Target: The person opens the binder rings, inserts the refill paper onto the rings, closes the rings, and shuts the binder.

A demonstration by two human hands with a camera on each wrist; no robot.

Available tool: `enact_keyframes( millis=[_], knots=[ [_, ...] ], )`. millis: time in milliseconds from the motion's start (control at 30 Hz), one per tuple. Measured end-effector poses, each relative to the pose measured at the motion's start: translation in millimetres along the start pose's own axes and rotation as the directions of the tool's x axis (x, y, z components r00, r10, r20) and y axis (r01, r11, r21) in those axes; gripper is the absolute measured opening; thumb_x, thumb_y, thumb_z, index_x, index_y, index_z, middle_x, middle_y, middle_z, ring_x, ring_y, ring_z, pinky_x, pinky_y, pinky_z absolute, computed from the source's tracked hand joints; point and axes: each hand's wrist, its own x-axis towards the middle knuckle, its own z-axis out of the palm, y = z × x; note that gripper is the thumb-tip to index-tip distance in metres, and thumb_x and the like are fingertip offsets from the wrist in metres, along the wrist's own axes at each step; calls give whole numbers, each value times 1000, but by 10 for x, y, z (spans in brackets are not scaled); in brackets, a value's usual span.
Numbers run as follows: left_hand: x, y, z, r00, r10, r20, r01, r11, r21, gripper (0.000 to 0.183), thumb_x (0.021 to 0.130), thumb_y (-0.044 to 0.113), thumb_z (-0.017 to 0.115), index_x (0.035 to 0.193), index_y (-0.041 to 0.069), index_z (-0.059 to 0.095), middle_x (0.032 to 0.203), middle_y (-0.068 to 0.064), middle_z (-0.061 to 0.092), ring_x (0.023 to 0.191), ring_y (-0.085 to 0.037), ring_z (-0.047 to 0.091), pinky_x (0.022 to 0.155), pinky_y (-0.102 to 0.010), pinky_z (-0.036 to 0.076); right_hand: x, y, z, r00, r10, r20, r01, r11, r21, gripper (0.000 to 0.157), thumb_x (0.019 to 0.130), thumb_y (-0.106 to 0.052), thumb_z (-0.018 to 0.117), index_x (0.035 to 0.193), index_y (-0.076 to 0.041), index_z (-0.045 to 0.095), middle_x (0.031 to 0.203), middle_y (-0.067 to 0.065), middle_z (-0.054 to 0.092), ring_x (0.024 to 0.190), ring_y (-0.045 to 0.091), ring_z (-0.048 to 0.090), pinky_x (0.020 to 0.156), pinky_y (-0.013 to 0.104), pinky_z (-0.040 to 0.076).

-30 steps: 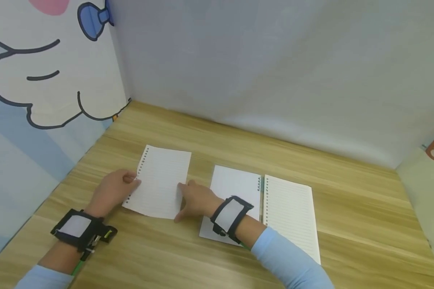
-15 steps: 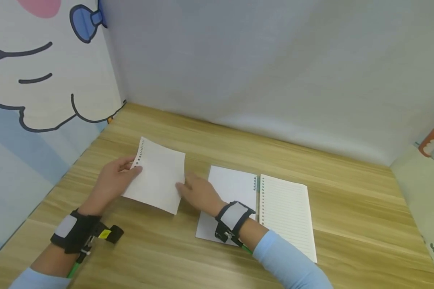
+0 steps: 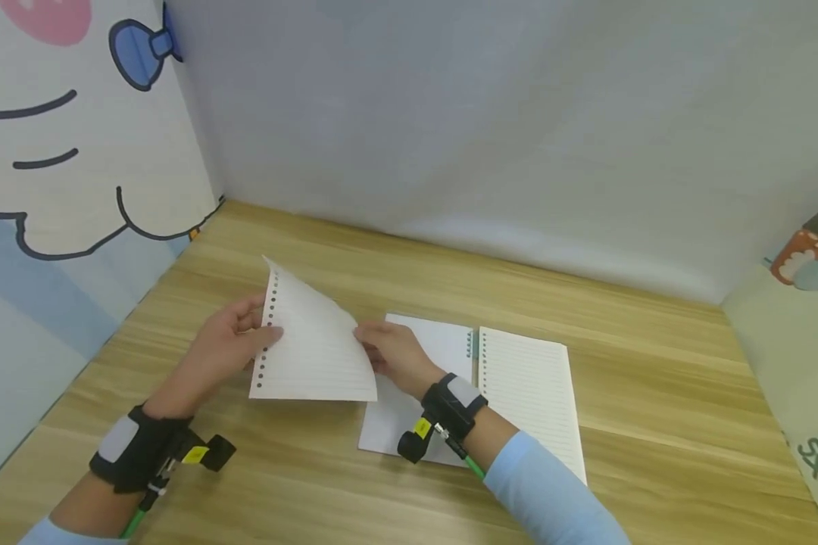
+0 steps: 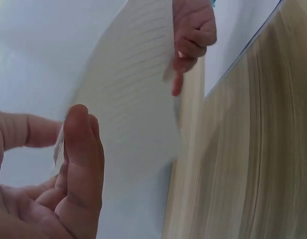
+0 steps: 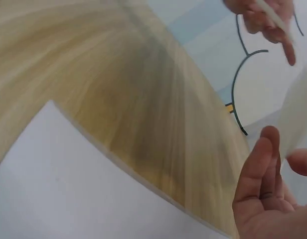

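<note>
A lined loose-leaf sheet [image 3: 313,348] with a row of punched holes down its left side is held up off the table, bowed between both hands. My left hand [image 3: 228,341] pinches the holed edge, thumb on the near face and fingers behind; the left wrist view shows the sheet [image 4: 128,104] between thumb and fingers. On the opposite edge, my right hand [image 3: 402,352] pinches the paper between thumb and fingers, seen close in the right wrist view. Below the right wrist lies an open ring notebook, with a blank white left side [image 3: 443,341] and a lined right page [image 3: 528,393].
The wood-grain table [image 3: 300,469] runs back to a pale grey wall sheet [image 3: 450,136]. A cartoon-printed panel [image 3: 95,197] stands along the left edge, and another printed panel [image 3: 791,363] along the right. Each wrist wears a black strap with a small camera.
The sheet has been lifted from the table and turned, now curving upright between the hands. My right hand has moved slightly right and taken the far edge. The notebook stays where it lay.
</note>
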Motion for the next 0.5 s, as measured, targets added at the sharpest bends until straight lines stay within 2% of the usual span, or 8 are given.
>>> enact_keyframes(
  millis=[67, 167, 300, 400, 500],
  knots=[
    [9, -4, 28, 999, 4, 33, -4, 1000, 6, 60, 97, 18, 53, 148, -3, 29, 132, -35, 55, 83, -16, 67, 63, -26, 59, -23, -6, -57, 1000, 5, -7, -5, 999, 38, 44, 94, -16, 57, 134, 1, 53, 103, 9, 64, 84, 15, 59, 77, 28, 51],
    [28, -11, 69, 999, -1, 51, -1, 999, 43, 61, 97, 25, 53, 146, -4, 33, 125, -35, 60, 81, -18, 68, 63, -28, 59, -72, -19, -145, 1000, 10, -17, -9, 997, 73, 46, 92, -11, 59, 136, 1, 51, 96, 6, 62, 78, 14, 58, 68, 24, 49],
    [71, -22, 115, 1000, -3, 23, 2, 998, 62, 58, 98, 36, 50, 137, -7, 45, 107, -27, 69, 73, -15, 66, 61, -27, 59, -147, -38, -278, 999, -7, -53, 10, 998, 62, 45, 92, -10, 59, 136, -1, 51, 101, 10, 65, 78, 14, 60, 67, 23, 50],
    [111, -19, 152, 1000, -7, 4, 6, 999, 47, 56, 98, 35, 50, 132, -10, 48, 94, -18, 70, 69, -13, 65, 58, -26, 61, -204, -60, -380, 996, -19, -83, 23, 999, 45, 43, 92, -12, 59, 134, -2, 52, 106, 14, 65, 79, 15, 62, 69, 24, 51],
    [161, -11, 192, 1000, -9, 9, 9, 999, 47, 54, 99, 30, 51, 132, -12, 48, 86, -12, 68, 67, -13, 64, 58, -26, 61, -264, -88, -478, 995, -28, -100, 31, 999, 31, 40, 92, -14, 59, 130, -2, 55, 103, 12, 67, 78, 15, 63, 68, 24, 52]
  ],
)
